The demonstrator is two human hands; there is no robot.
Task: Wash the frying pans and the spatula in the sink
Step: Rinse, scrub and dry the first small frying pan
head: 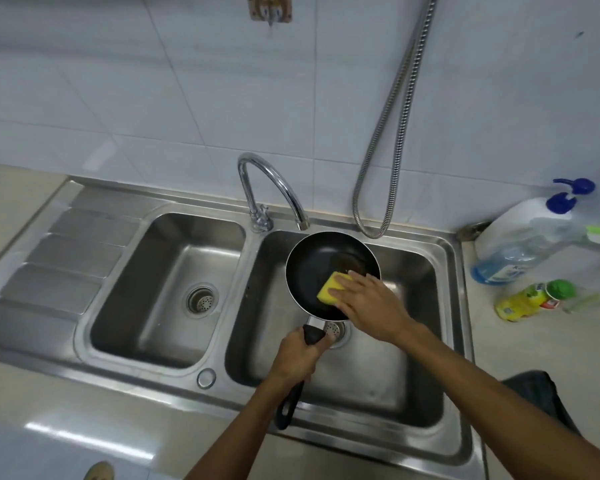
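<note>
**Step in hand: scrubbing the pan**

The frying pan (316, 268) is held above the right basin (378, 375) of the sink, inside facing up. The left hand (297, 355) is closed tightly round the black handle (291, 403), close to where it joins the pan. The right hand (371, 303) lies with its fingers flat on a yellow sponge (331, 285), which is pressed against the near-right part of the pan's inside. A brownish patch is seen on the coating just beyond the sponge.

- The sponge should be worked in small overlapping circles toward that patch.
- Downward pressure should be countered by the grip on the handle, so that the pan is not tipped.
- Moderate force is advised, since the dark coating is judged easy to scratch.

**Edges and room**

- The spout of the tap (274, 178) ends just above the pan's far rim, so the pan should not be lifted or pushed away.
- The loop of the metal hose (392, 133) hangs near the pan's far-right side.
- The drain (333, 329) lies directly below the pan's neck.
- More room is judged to lie toward the near wall of the basin.
- Two soap bottles (520, 244) stand on the counter to the right, well apart from the pan.

No second pan and no spatula are in view.
</note>
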